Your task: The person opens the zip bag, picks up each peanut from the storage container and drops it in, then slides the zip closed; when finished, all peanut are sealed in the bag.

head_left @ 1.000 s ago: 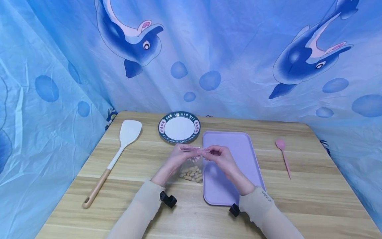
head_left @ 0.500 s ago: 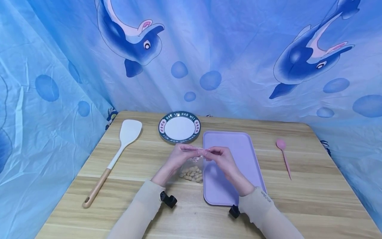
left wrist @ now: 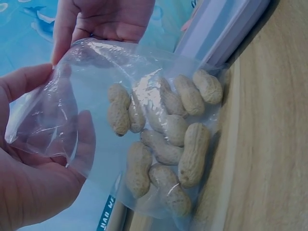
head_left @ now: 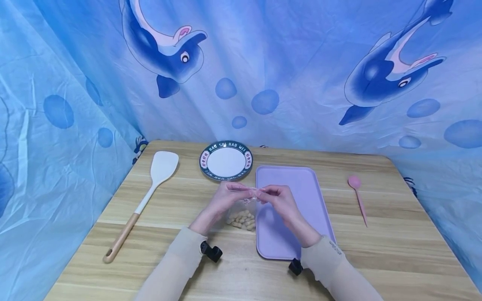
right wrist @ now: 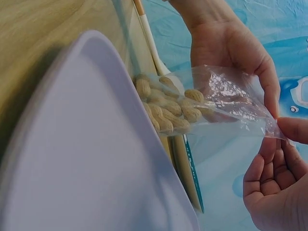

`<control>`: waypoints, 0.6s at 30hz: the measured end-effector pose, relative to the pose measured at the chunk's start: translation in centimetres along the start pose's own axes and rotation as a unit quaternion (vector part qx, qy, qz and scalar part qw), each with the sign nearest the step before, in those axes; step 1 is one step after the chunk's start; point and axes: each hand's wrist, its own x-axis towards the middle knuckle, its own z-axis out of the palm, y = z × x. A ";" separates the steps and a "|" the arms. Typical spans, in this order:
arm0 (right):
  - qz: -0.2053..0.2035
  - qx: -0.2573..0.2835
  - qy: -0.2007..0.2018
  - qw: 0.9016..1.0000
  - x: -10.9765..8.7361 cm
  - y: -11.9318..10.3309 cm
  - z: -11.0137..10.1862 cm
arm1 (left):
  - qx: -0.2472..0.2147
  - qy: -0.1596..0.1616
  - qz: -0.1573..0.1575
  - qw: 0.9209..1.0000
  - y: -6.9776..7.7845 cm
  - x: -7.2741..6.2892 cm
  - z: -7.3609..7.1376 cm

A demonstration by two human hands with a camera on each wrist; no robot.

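A clear zip bag of peanuts hangs upright between both hands, its bottom at the table beside the tray's left edge. My left hand pinches the bag's top edge. At the right end of that edge my right hand pinches the plastic, the two thumbs almost meeting. In the right wrist view the bag's top is drawn together at the fingertips. Whether the seal is parted I cannot tell.
A lilac tray lies right of the bag. Behind stands a round plate with a dark green patterned rim. A white spatula with a wooden handle lies left, a pink spoon right. The wooden table meets a blue curtain.
The fingers shift slightly along the bag's top, and the pink edge now looks more bunched between them. Arms, bag and other things stay in place.
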 end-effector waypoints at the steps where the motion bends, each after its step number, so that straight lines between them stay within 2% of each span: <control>1: 0.001 -0.004 -0.001 1.000 0.0 0.0 -0.1 | 0.003 0.000 -0.003 1.000 0.0 0.0 -0.1; 9: 0.012 0.001 -0.004 1.000 0.3 0.1 -0.7 | 0.011 0.010 -0.020 1.000 0.1 0.1 -0.7; 18: 0.025 0.010 -0.002 1.000 0.9 0.4 -1.7 | 0.023 0.024 -0.041 0.999 0.7 0.2 -2.2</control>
